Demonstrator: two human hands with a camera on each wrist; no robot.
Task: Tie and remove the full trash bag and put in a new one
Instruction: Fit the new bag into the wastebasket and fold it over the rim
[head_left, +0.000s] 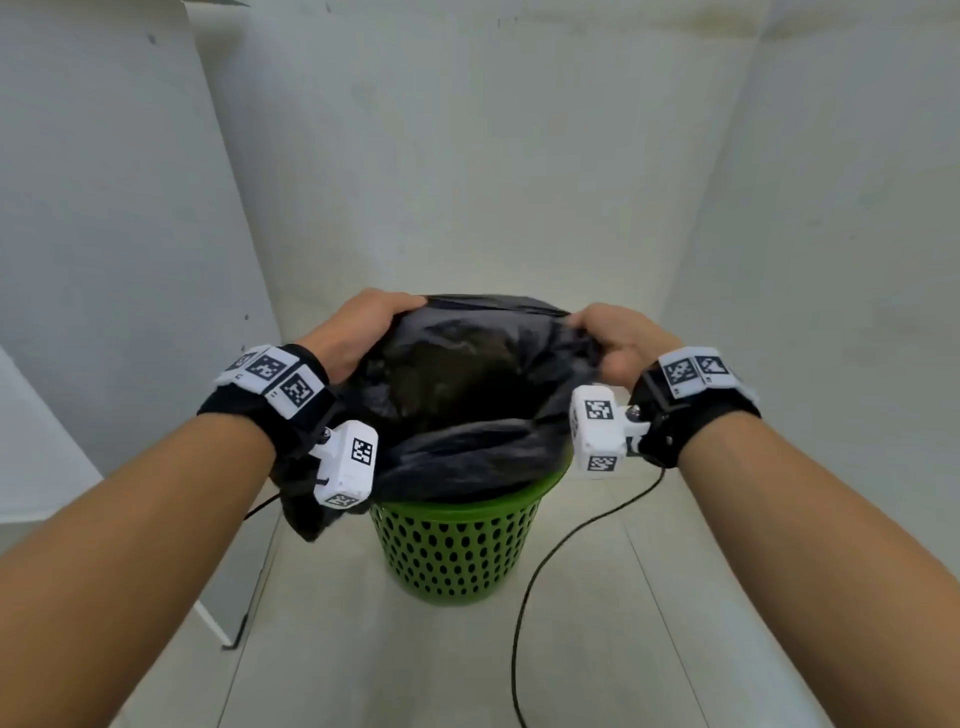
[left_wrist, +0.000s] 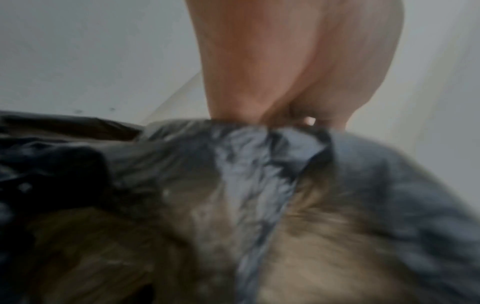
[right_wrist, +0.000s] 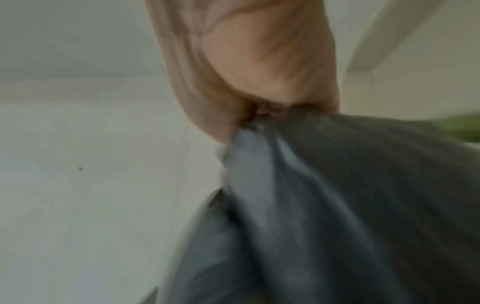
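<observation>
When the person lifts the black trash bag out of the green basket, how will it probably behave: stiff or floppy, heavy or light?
Probably floppy: the black trash bag is thin film that bunches where the left hand and right hand grip its rim. It likely sags once lifted. Weight is unclear, since its contents look dark and blurred. The perforated green basket looks light, so it may rise or tip with it.

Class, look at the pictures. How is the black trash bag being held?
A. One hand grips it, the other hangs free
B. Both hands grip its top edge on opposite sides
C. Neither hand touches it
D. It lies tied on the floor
B: the left hand and right hand each grip the rim of the black trash bag, its mouth open above the green basket.
</observation>
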